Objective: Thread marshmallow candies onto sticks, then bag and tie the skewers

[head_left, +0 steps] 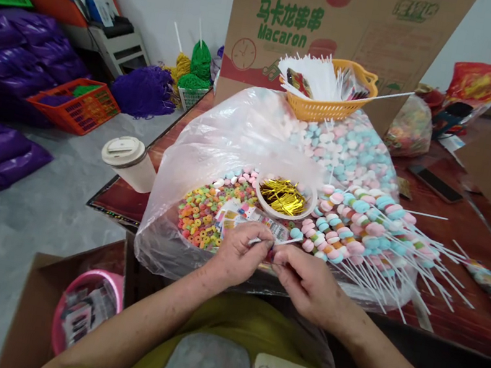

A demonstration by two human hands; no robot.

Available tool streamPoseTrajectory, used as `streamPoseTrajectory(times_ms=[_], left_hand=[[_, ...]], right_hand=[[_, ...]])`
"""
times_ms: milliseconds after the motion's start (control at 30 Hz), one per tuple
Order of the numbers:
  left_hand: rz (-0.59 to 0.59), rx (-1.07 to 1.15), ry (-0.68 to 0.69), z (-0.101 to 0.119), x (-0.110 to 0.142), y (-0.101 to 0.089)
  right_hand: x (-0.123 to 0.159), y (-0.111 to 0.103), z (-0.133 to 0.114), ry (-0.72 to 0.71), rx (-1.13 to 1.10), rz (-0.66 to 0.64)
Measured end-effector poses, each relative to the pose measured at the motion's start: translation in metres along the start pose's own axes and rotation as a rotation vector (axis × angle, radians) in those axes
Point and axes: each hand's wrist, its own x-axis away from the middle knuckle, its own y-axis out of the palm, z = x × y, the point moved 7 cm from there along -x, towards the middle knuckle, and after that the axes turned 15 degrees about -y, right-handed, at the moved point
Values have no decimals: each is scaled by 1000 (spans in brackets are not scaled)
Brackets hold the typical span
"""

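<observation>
Above the front edge of the plastic bag (161, 239), my hands meet with their fingertips close together. My left hand (236, 255) is closed in a pinch on a thin white stick (288, 241), which juts out to both sides of the fingers. Thumb and fingers of my right hand (307, 282) are pinched right beside it; whatever is in them is too small or hidden to make out. Just beyond lie printed packets (245, 214) on colourful ring candies (200, 217). A white bowl (309, 210) of gold twist ties (282, 196) stands behind them.
Finished candy skewers (361, 225) are piled at right, sticks pointing toward me. A yellow basket (319, 109) with white sticks stands before a large carton (271, 31). A lidded cup (133, 165) sits at the table's left edge; a phone (436, 183) lies right. Below left is a pink bucket (120, 289).
</observation>
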Motion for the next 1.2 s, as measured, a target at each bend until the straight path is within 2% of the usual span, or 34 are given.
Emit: streamPoseTrajectory(times_ms=[100,167,267,333,400,533,633,733,833,967,1033,1100,1200], left_hand=[[-6,-27,-74,-15,1,2],[-25,9,-157,-31,1,3],[-63,241,-329,-57,-1,4],[-70,444,-444,-70,-2,4],[-68,562,-522,-76,-2,4],[-92,633,-567,-72,-1,8],[-117,643,-611,-70,3,15],[-132,644,-647,-71,6,21],[-200,663,-650,-71,9,26],[-332,713,-697,-69,18,34],[-360,699,-715,-66,22,36],[-359,679,-726,-63,24,36],[-354,688,-739,-57,22,37]], right_hand=[[0,17,6,37,-103,-68],[1,31,9,21,-160,-64],[4,38,16,2,-214,85],[7,32,23,45,-222,226],[9,27,30,109,-223,272],[5,19,33,149,-158,229],[-2,18,28,102,-122,207],[-8,26,23,18,-153,91],[-5,28,25,38,-207,-17],[10,20,38,231,-444,80],[18,21,40,313,-573,79],[23,20,38,341,-592,66],[25,10,33,301,-536,128]])
